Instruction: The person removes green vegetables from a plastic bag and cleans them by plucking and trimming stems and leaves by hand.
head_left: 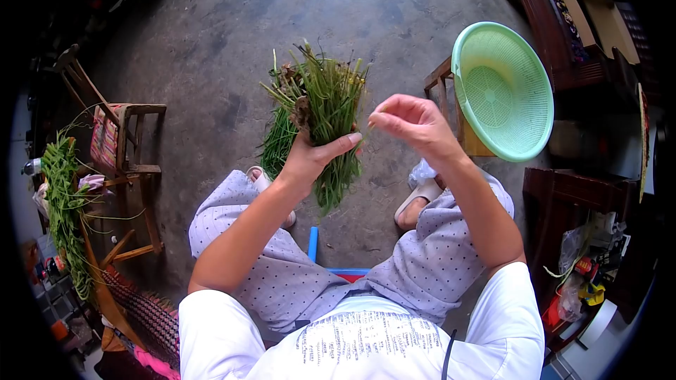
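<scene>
My left hand is wrapped round a thick bunch of chives, held up in front of my knees. Its top ends are pale with brown, withered bits among them, and the green leaves hang below the hand. Just right of the bunch, my right hand is closed in a pinch, thumb against forefinger. Anything between those fingertips is too small to name. Behind the bunch and partly hidden by it, a pile of green chives lies on the floor.
A light green plastic basket rests tilted on a wooden stool at the right. To the left are a wooden chair and a heap of green stems. Dark wooden furniture lines the right side.
</scene>
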Demonstrator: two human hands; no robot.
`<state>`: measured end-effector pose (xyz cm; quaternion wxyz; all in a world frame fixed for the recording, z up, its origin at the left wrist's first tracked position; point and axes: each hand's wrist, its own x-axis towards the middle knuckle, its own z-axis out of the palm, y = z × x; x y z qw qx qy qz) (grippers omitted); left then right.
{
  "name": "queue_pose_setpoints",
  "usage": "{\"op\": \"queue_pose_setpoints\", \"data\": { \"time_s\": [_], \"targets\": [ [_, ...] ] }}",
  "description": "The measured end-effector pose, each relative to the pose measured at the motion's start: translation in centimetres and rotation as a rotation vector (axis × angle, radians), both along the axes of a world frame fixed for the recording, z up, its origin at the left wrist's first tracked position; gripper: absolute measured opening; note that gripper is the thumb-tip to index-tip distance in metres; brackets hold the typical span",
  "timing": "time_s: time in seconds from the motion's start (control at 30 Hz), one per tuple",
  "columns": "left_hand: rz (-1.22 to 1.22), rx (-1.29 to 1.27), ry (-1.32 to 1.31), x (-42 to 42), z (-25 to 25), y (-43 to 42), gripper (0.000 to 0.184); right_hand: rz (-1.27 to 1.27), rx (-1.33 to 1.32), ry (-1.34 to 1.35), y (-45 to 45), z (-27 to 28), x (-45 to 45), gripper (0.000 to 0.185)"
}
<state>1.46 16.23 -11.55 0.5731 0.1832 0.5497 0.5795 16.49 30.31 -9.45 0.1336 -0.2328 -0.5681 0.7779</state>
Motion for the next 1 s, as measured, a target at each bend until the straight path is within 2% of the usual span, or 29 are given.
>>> {"op": "queue_pose_setpoints", "data": {
  "time_s": [0.17,0.2,0.23,0.3,0.37,0.67,0.9,1.0],
  "targets": [
    [-0.004,-0.078,0.074,-1.0,0.6,-0.4,0.025,-0.2,0.02,0.081,2.8,0.7,1.7,0.013],
    [0.056,-0.116,0.124,-0.9,0.9,-0.4,0.021,-0.261,0.133,0.022,2.8,0.9,1.9,0.013],
    [0.054,-0.113,0.122,-1.1,0.7,-0.5,0.021,-0.264,0.137,0.021,2.9,1.0,2.0,0.013],
    [0.107,-0.123,0.205,-1.6,0.6,-0.6,0.022,-0.249,0.225,-0.012,3.0,1.1,2.3,0.012],
    [0.101,-0.156,0.21,-1.6,0.8,-0.7,0.025,-0.229,0.167,-0.021,2.5,1.3,2.1,0.012],
    [-0.082,-0.039,-0.094,-0.5,1.4,-0.5,0.035,-0.079,0.021,-0.027,-0.1,-0.3,0.1,0.016],
    [-0.047,-0.021,-0.023,0.0,1.0,-0.8,0.034,-0.041,-0.046,0.016,-1.8,-0.2,-0.6,0.015],
    [-0.01,-0.016,-0.004,0.0,1.1,-1.0,0.027,0.089,0.239,-0.131,-2.3,-0.2,-0.5,0.018]
  ]
}}
